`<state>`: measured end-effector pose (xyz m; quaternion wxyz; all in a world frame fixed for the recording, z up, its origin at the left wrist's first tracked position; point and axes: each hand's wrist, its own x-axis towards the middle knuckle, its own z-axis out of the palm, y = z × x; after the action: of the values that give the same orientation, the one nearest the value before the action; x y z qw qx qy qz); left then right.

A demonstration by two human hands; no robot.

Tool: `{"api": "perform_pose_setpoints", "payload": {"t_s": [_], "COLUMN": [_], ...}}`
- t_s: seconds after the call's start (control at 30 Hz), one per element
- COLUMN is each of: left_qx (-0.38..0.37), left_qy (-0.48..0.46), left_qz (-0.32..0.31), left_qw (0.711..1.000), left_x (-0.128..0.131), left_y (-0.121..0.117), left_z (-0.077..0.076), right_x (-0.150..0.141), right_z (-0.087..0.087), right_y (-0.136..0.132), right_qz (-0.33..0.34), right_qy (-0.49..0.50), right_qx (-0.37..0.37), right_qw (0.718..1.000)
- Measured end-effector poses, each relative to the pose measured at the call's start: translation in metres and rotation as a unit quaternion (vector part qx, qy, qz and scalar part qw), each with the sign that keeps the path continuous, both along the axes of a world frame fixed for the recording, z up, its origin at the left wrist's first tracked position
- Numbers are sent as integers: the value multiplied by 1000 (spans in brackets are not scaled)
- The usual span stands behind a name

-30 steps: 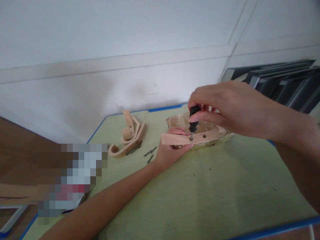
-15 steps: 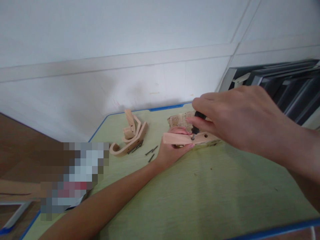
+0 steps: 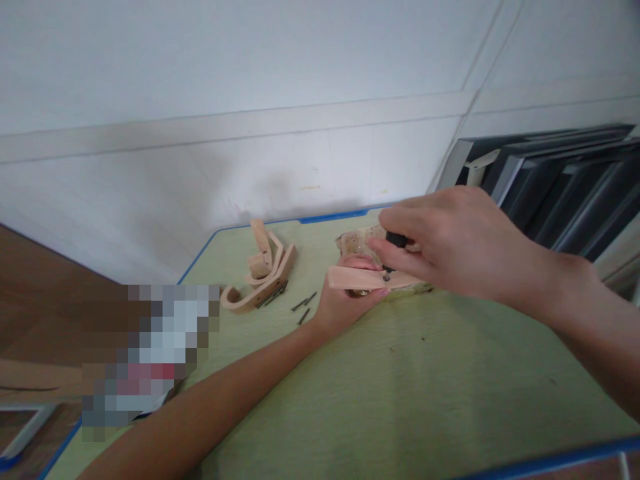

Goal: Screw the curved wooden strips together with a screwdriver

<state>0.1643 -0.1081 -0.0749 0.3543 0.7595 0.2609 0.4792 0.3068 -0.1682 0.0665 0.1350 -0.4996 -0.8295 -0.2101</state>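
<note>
My left hand (image 3: 341, 301) grips a flat wooden piece (image 3: 356, 278) from below and holds it just above the green table (image 3: 400, 387). My right hand (image 3: 450, 250) is closed round a small black-handled screwdriver (image 3: 393, 245). Its tip stands upright on the top face of the wooden piece. My right fingers cover most of the handle and the right end of the wood. Behind the wooden piece lies a clear plastic bag (image 3: 354, 241), partly hidden by both hands.
Curved wooden pieces (image 3: 263, 273) lie stacked at the table's far left. A few dark screws (image 3: 303, 307) lie loose beside them. A white wall runs behind the table; dark metal frames (image 3: 560, 180) lean at the right. A blurred patch sits at the left edge.
My right hand has turned over the screwdriver and dropped lower, and it now hides more of the handle and the wood's right end. My left hand has kept its hold.
</note>
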Motion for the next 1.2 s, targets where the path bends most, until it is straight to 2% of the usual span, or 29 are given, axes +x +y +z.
{"api": "perform_pose_setpoints", "payload": {"t_s": [0.1, 0.2, 0.3, 0.5, 0.83, 1.2], "left_qx": [4, 21, 31, 57, 53, 67], "left_qy": [8, 4, 0, -9, -7, -7], "left_qz": [-10, 1, 0, -1, -5, 7], "left_qw": [1000, 1000, 1000, 998, 999, 998], "left_x": [0, -1, -1, -1, 0, 0], "left_y": [1, 2, 2, 1, 2, 2], "left_z": [-1, -1, -1, -2, -1, 0], "right_x": [6, 12, 18, 26, 18, 14], "right_z": [3, 10, 18, 24, 18, 8], "right_y": [3, 5, 5, 4, 3, 6], "right_qz": [107, 217, 267, 186, 142, 47], "right_qy": [54, 88, 81, 45, 95, 113], "right_qx": [-66, -145, -190, -136, -98, -47], "right_qw": [991, 961, 941, 972, 980, 991]}}
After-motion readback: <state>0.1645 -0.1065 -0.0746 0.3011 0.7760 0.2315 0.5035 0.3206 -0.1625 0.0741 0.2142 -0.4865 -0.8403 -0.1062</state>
